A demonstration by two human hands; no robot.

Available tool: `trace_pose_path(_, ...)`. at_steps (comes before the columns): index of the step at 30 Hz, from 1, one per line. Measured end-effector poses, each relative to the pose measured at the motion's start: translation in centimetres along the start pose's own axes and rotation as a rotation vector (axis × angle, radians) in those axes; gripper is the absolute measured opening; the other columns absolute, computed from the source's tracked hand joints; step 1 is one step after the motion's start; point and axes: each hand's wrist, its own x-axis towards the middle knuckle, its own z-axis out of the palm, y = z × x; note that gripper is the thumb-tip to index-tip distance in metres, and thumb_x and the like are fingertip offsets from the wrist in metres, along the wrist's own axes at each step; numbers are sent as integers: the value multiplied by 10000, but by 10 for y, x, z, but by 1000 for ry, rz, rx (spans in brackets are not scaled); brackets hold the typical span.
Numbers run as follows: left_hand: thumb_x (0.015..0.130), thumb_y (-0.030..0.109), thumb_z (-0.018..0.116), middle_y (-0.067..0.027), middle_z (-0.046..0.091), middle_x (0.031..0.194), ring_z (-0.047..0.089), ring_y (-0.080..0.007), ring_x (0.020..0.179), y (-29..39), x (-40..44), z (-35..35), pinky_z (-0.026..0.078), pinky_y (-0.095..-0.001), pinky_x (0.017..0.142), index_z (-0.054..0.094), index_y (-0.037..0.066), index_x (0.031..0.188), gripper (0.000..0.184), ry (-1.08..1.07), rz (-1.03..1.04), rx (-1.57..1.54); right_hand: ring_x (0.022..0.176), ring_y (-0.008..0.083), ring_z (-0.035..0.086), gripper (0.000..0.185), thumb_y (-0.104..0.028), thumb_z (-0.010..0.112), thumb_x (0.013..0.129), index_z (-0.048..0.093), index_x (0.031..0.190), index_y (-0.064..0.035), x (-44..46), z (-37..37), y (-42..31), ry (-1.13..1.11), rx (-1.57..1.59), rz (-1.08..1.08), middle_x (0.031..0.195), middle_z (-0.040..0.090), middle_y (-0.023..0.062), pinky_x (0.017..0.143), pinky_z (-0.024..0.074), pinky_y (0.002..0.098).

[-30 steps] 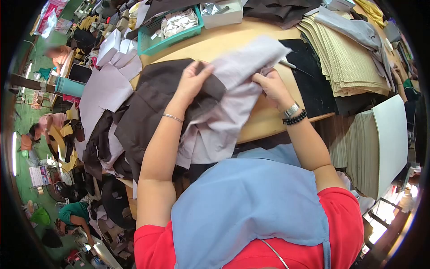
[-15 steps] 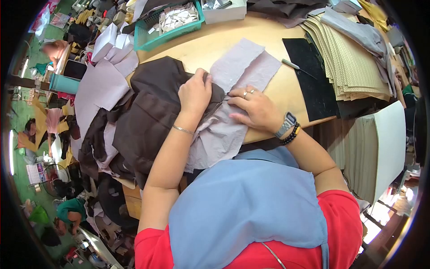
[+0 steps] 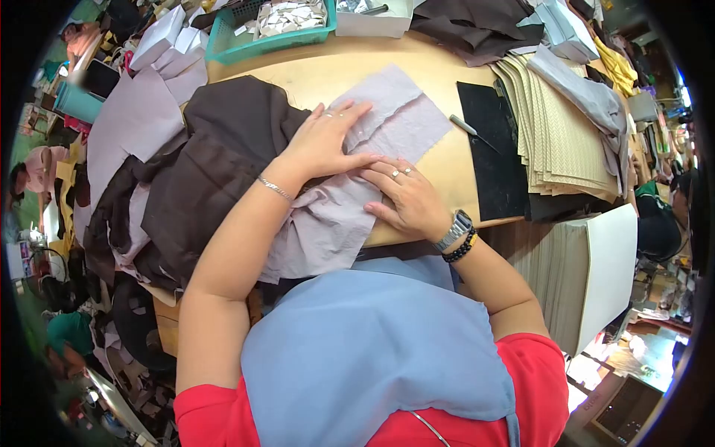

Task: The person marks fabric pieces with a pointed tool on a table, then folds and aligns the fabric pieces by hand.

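A pale lilac-grey cloth (image 3: pixel 402 123) lies on the wooden table (image 3: pixel 447 190), its upper part flat and its lower part crumpled towards the apron. My left hand (image 3: pixel 324 141) rests on it, fingers spread, beside the dark brown cloth (image 3: pixel 216 164). Just right of it, my right hand (image 3: pixel 406 197) lies palm down on the same cloth with its fingers apart; the fingertips of the two hands nearly meet. A small tool with a grey handle (image 3: pixel 463 124) lies to the right, partly over a black sheet (image 3: pixel 491 149).
A teal basket (image 3: pixel 275 43) of white pieces and a white box (image 3: pixel 372 24) stand at the back. Stacks of cream sheets (image 3: pixel 562 127) and large boards (image 3: pixel 566 276) are at the right. Lilac pieces (image 3: pixel 134 127) lie left. Other people work at the far left and right.
The cloth, raised between both hands a second ago, now lies down on the table. My left hand has moved from the brown cloth onto the lilac one and spread out. The view has shifted.
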Motion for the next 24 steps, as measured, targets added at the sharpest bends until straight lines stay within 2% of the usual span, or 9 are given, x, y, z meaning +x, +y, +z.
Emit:
trace_pose_path(4,705,640,718,-65,409,1537,315,-299,1451,-8,-22,-2,169,-654,1140,439,194,1463,923,35,-12,173,1247,317,531,457,-355,655,892,598,1236,-60,-6,-4,7,46,35,-20,1310,591,127,1070,403,442)
trace_pose_path(7,700,654,696,-60,409,1536,327,-286,1444,-4,-34,-2,168,-718,1104,498,202,1423,876,64,-57,225,1249,316,534,446,-344,674,882,611,1215,-53,-4,-6,7,38,15,-22,1316,595,136,1074,402,429)
trace_pose_path(10,701,672,699,-31,354,1572,271,-296,1468,1,-39,-3,127,-776,1062,473,267,1446,877,-21,-105,277,1209,328,560,428,-317,692,874,618,1202,-53,-3,-5,8,67,13,-30,1290,610,145,1039,431,425)
trace_pose_path(13,672,696,705,-27,356,1571,258,-323,1469,-1,-39,0,108,-812,1028,457,298,1455,912,20,-91,269,1145,336,593,404,-270,699,870,618,1201,-53,-2,-21,16,13,203,99,1256,627,154,981,469,423)
trace_pose_path(15,653,709,709,-22,339,1579,239,-340,1472,-2,-36,0,102,-813,1029,449,297,1459,942,13,-93,260,1074,343,617,326,-166,668,874,627,1176,-50,-5,-47,31,157,15,248,1215,640,167,913,499,424)
trace_pose_path(16,644,715,711,-19,331,1583,229,-348,1474,-3,-36,0,99,-813,1030,445,296,1462,957,9,-94,257,1079,342,613,320,-151,658,874,630,1174,-42,-9,-54,53,287,-215,233,1216,637,168,906,499,422)
trace_pose_path(19,631,723,714,-16,308,1593,207,-355,1480,-4,-35,2,89,-813,1034,435,298,1466,978,25,-95,251,1008,336,618,295,-146,662,884,644,1148,-16,-39,-73,97,285,-563,446,1150,646,153,873,500,415)
trace_pose_path(21,642,714,715,-15,301,1595,209,-354,1479,-5,-35,5,82,-813,1036,456,299,1452,946,45,-90,252,961,346,626,252,-123,645,895,650,1118,-4,-49,-80,101,205,-430,625,1098,662,152,846,510,408)
trace_pose_path(24,659,696,718,-8,322,1585,218,-356,1476,-5,-36,8,78,-811,1040,498,305,1420,883,134,-3,256,903,272,657,184,-88,626,924,653,1075,14,-53,-83,111,162,-516,574,1009,680,126,793,526,361)
